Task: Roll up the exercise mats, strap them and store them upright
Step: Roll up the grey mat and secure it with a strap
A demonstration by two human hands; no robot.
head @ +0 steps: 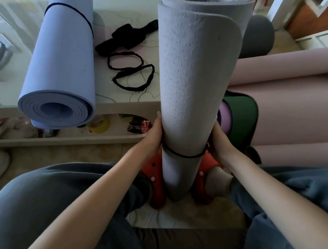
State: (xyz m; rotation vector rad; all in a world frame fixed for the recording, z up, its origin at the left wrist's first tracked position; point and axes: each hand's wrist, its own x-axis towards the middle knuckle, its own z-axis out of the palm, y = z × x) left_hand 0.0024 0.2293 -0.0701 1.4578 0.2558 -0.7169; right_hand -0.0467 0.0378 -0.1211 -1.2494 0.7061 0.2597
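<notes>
With its lower strap (183,155) on, my left hand (153,134) and right hand (220,137), fingers clamped, steady the grey mat (198,78) upright on the floor; next, probably, an upper strap.

Soft daylight comes from beyond the tabletop (123,19), whose glass glares pale, while my lap below it lies dim and the wide lens bends the edges.

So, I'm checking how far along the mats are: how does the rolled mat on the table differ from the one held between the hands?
The mat on the table lies on its side, untouched; the held mat stands upright, left hand and right hand on its sides. The table mat's strap circles its far end; the held mat's sits near the bottom, and its top looks looser. Both are rolled, bluish and strapped.
</notes>
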